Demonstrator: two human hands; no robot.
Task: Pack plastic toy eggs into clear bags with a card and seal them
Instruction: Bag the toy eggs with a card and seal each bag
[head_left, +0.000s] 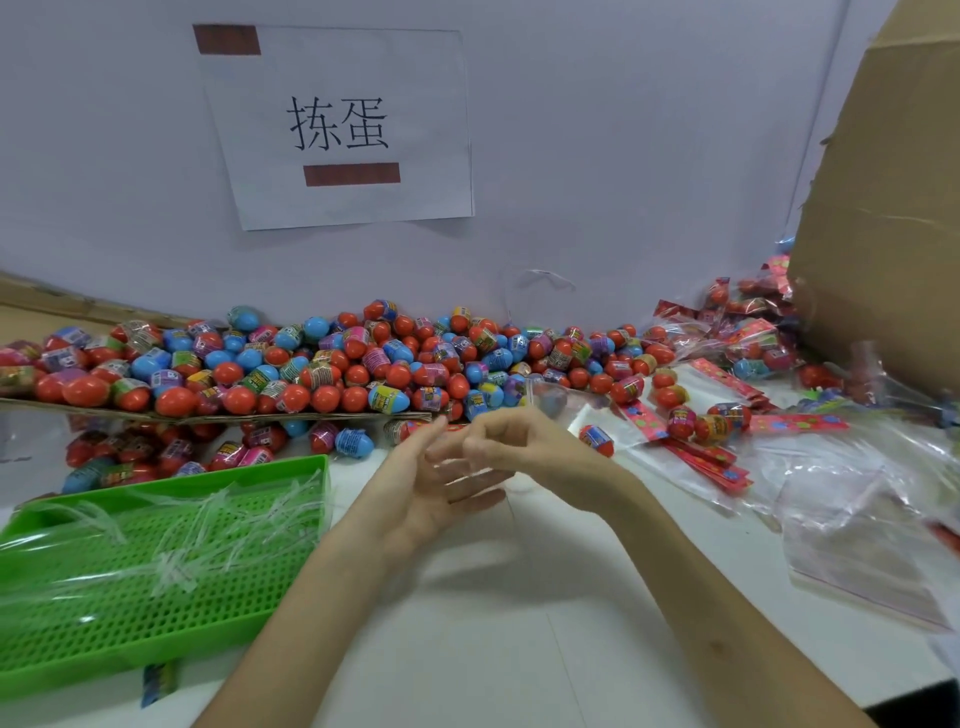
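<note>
Centrally, over the white table (519, 623), I logged both forearms reaching in from the near edge and meeting above its middle.

Left hand (436, 480): palm turned up and to the right, fingers straight and spread a little, pointing away. It gripped nothing; its fingertips lay against a thin clear film.

Right hand (519, 441): knuckles up, fingers curled, thumb and forefinger pinched together on that film, which I took for a clear bag (543, 400). The bag was nearly invisible, showing only as glare and a faint edge just beyond the right hand. I could not tell whether it held anything.

Toy eggs (332, 364): a long heap, mostly red and blue, along the far side of the table, resting on a cardboard sheet (208, 417), with more spilled just in front of it.

Red-headed bags (717, 462): a loose pile to the right of the hands, a few eggs among them.

Green basket (171, 480): near left, holding clear plastic strips.

Cardboard box (893, 208): far right.

Paper sign (337, 124): on the far wall.
</note>
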